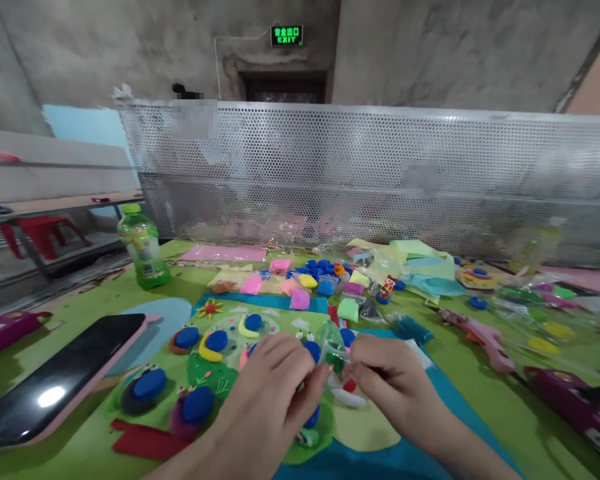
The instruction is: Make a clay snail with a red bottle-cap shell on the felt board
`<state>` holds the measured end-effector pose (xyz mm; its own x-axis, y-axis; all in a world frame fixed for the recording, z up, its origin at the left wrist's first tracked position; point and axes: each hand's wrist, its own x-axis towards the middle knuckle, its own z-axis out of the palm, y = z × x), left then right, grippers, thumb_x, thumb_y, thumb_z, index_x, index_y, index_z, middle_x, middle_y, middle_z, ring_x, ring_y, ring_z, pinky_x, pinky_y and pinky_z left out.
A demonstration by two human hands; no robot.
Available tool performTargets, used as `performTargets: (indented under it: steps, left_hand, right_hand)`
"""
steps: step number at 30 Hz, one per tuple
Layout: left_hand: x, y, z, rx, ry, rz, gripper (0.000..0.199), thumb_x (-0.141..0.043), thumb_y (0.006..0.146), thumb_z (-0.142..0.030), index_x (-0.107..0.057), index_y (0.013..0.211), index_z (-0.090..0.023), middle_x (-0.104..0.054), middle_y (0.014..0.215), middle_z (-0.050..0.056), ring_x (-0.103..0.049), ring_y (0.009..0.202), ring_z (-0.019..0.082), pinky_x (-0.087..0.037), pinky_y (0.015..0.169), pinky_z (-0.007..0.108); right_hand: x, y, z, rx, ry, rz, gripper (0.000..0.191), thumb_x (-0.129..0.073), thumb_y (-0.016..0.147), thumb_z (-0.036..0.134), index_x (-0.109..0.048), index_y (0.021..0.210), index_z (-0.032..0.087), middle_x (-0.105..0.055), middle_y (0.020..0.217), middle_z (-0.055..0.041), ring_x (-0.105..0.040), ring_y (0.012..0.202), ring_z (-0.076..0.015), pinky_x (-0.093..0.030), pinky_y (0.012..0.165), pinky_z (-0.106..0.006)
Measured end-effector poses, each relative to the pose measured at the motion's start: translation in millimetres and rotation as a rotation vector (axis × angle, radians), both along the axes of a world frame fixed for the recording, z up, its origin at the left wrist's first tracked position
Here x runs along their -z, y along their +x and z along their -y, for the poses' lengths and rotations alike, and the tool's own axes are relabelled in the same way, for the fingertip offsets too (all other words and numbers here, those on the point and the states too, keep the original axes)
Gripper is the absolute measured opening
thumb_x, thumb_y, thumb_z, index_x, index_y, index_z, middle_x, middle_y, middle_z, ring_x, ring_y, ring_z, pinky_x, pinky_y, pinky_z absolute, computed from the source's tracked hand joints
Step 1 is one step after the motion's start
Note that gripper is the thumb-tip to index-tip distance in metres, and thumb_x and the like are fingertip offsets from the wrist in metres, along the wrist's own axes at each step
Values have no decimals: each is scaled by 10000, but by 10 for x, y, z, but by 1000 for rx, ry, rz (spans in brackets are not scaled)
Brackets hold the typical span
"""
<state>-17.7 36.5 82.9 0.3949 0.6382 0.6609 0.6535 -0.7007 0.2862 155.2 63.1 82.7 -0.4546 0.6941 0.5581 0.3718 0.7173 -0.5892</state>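
Observation:
Between my two hands is a small clear plastic bag (334, 343) with something green inside, probably modelling clay. My left hand (280, 380) pinches one side of it between thumb and bent fingers. The opposite side is gripped by my right hand (395, 377), fingers curled in. Below them lies a craft sheet (365, 427) with clay snails: a yellow one with a blue shell (214, 343), a dark grey one (143, 389) and a purple one (193, 410) among several. A clay sun (210, 308) sits at its upper left corner. My hands hide part of the sheet.
A phone (65, 373) and a green-capped bottle (145, 247) stand at left. Several clay packets (300, 298) and a small figurine (387, 290) lie behind the sheet. A pink glue gun (480, 337) rests at right. A perforated metal panel (290, 167) borders the table's far side.

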Motion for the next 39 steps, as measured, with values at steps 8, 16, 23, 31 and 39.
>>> performTargets:
  steps: [8, 16, 23, 31, 39]
  left_hand:
    - [107, 6, -40, -73, 276, -96, 145, -506, 797, -68, -532, 885, -180, -475, 830, 32, -451, 776, 170, -405, 651, 310]
    - [82, 24, -53, -127, 101, -137, 164, -450, 831, -121, -507, 684, -162, -493, 798, 31, -463, 758, 178, -408, 617, 299]
    - [115, 62, -65, -160, 287, -209, 170, -420, 815, -59, -542, 738, -148, -517, 754, 44, -483, 715, 178, -421, 598, 286]
    - [170, 82, -86, -196, 135, -15, 135, -402, 833, -95, -506, 822, -180, -517, 862, 50, -524, 773, 174, -466, 648, 294]
    - [58, 116, -2, -33, -86, 119, 109, -461, 785, -73, -503, 783, -174, -502, 828, 37, -525, 694, 136, -465, 621, 250]
  right_hand:
    - [36, -26, -20, 45, -126, 110, 247, -352, 748, 165, -276, 513, 172, -298, 464, 45, -288, 455, -67, -196, 446, -205]
    - [64, -55, 10, 48, -14, 222, 211, -370, 715, 130, -294, 523, 174, -331, 472, 39, -302, 466, -74, -208, 468, -212]
    - [133, -96, -4, 40, 121, 249, 225, -389, 733, 130, -275, 544, 174, -315, 475, 42, -281, 473, -81, -227, 502, -220]
    - [17, 85, -74, 77, 286, 179, 164, -481, 808, 336, -471, 773, 176, -537, 736, -45, -486, 689, -154, -405, 632, -276]
    - [28, 132, -97, -102, -67, 321, 557, -612, 750, 355, -404, 1253, 237, -555, 1168, -89, -533, 1040, -225, -465, 839, -372]
